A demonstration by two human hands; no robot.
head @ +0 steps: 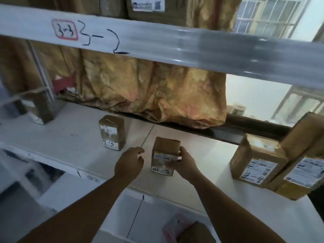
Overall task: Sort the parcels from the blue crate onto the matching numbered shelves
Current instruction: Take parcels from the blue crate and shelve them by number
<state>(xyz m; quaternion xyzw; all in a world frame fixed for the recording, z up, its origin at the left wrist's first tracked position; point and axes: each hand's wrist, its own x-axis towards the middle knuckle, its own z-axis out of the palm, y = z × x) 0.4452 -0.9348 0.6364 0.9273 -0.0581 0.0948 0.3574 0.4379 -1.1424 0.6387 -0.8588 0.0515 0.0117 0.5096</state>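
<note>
Gripping small parcel (164, 155) at its right side with right hand (184, 163), curled round the edge. Stands upright, base on white shelf (70, 137), near the front edge. Handwritten mark at the bottom too blurred to read. Holding nothing in left hand (129, 163): fingers loosely curled, just beside parcel's left side, not touching. Further back-left, second parcel (112, 132) marked 4-3. At right, bigger parcel (257, 163) marked 4-4. Overhead, beam (157, 42) marked 3-3 and 3-2.

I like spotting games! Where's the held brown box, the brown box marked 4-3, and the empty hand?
Held small brown cardboard box (164, 144): head view, upper front face.
Small brown cardboard box marked 4-3 (110, 134): head view, front label.
Left hand (130, 162): head view, back of hand.
</note>
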